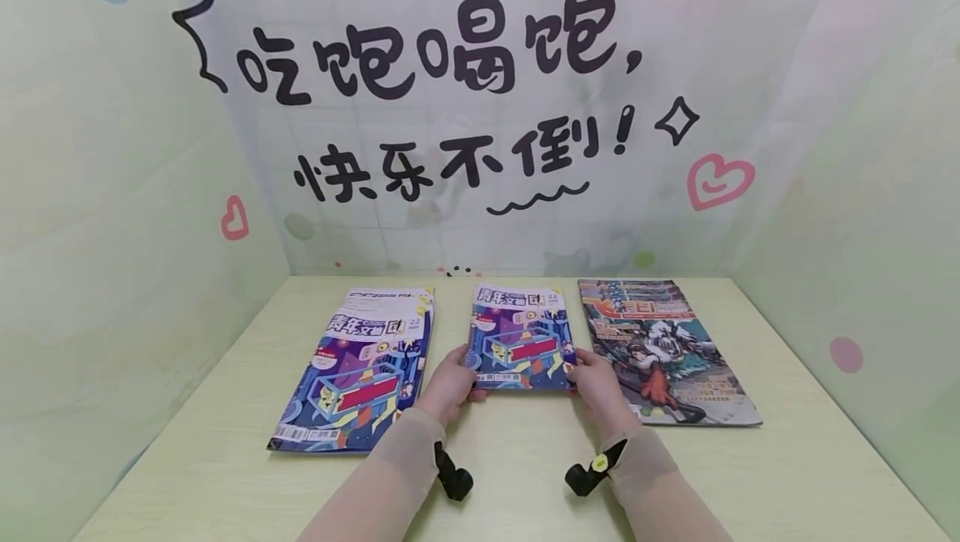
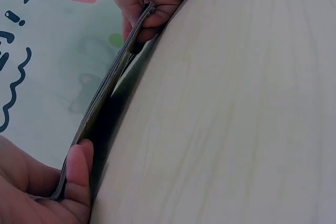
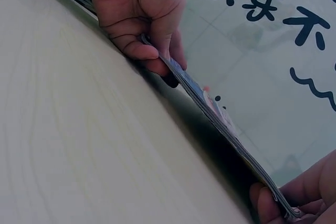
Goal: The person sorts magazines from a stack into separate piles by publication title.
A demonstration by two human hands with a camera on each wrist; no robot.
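Between both hands is a purple-blue magazine point(image 1: 521, 338) with a cartoon cover, its front facing up toward the head camera. My left hand point(image 1: 450, 388) grips its left edge, and my right hand point(image 1: 602, 392) grips the right edge. In the left wrist view, the magazine's page edges point(image 2: 107, 85) appear side-on, with a dark gap between them and the tabletop. From the right wrist, fingers point(image 3: 265, 203) curl beneath the magazine while the thumb side lies over it. The covered parts of both edges are hidden by the hands.
On the left of the pale wooden table point(image 1: 517, 475) lie overlapping magazines point(image 1: 360, 383) with a matching purple cover on top. A darker comic-style magazine point(image 1: 675, 358) lies to the right, seemingly over others. A printed backdrop point(image 1: 480, 233) encloses the back and sides.
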